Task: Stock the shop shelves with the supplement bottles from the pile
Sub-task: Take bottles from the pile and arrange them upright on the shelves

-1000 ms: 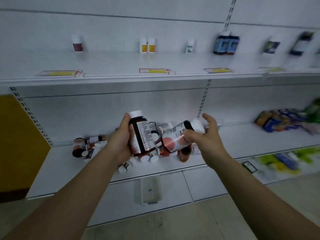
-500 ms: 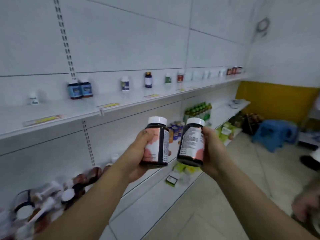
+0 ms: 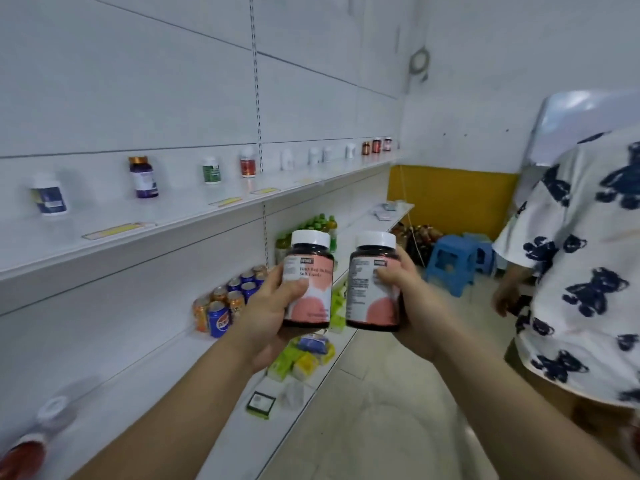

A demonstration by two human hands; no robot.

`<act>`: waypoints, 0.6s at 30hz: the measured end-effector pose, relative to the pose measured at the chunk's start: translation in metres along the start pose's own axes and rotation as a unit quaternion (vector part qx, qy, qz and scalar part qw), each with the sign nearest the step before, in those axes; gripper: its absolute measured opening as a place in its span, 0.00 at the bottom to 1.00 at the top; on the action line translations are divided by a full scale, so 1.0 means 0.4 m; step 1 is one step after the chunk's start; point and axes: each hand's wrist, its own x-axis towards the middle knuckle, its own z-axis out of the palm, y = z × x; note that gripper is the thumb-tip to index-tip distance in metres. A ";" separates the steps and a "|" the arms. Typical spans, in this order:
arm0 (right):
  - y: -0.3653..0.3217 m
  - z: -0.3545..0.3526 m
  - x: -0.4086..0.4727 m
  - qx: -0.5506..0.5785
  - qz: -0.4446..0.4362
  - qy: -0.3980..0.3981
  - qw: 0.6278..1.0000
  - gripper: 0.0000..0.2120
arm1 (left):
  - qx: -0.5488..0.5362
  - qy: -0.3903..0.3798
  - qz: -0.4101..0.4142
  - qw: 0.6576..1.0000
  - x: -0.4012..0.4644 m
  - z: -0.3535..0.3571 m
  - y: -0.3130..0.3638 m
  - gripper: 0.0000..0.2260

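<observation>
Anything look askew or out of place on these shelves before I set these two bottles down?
One thing: a red bottle with a white cap lies on its side on the lower shelf at the near left, not upright. The bottles on the upper shelf stand upright. The left hand and right hand each hold a pink-label bottle upright.

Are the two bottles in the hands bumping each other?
Apart. The head view shows floor and shelf between the left bottle and the right bottle.

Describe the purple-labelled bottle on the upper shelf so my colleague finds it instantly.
Start at the long white upper shelf along the left wall. The purple-labelled bottle stands there between a white bottle with a dark blue label and a green-labelled bottle. It alone has a copper-coloured cap.
</observation>
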 end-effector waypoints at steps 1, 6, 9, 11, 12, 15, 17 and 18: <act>0.002 -0.020 0.038 -0.013 -0.012 0.001 1.000 0.25 | -0.002 -0.007 -0.001 1.000 0.049 -0.003 -0.009 0.25; 0.005 -0.124 0.291 -0.033 -0.045 0.001 0.998 0.27 | 0.002 -0.030 0.014 0.999 0.343 -0.026 -0.044 0.25; -0.005 -0.175 0.455 -0.033 -0.062 0.044 0.997 0.21 | -0.019 -0.051 0.009 0.998 0.537 -0.023 -0.048 0.24; -0.010 -0.222 0.561 -0.032 -0.075 0.083 0.993 0.18 | -0.044 -0.068 -0.008 0.997 0.658 -0.006 -0.047 0.26; -0.013 -0.250 0.609 -0.032 -0.081 0.104 0.991 0.16 | -0.052 -0.077 -0.014 0.996 0.715 0.007 -0.048 0.27; -0.027 -0.347 0.735 -0.054 -0.102 0.156 0.981 0.19 | -0.063 -0.101 -0.023 0.993 0.881 0.055 -0.066 0.27; -0.040 -0.419 0.806 -0.075 -0.111 0.173 0.976 0.26 | -0.060 -0.122 -0.029 0.990 0.985 0.089 -0.090 0.25; -0.046 -0.460 0.842 -0.080 -0.112 0.182 0.974 0.25 | -0.057 -0.132 -0.031 0.989 1.038 0.107 -0.105 0.24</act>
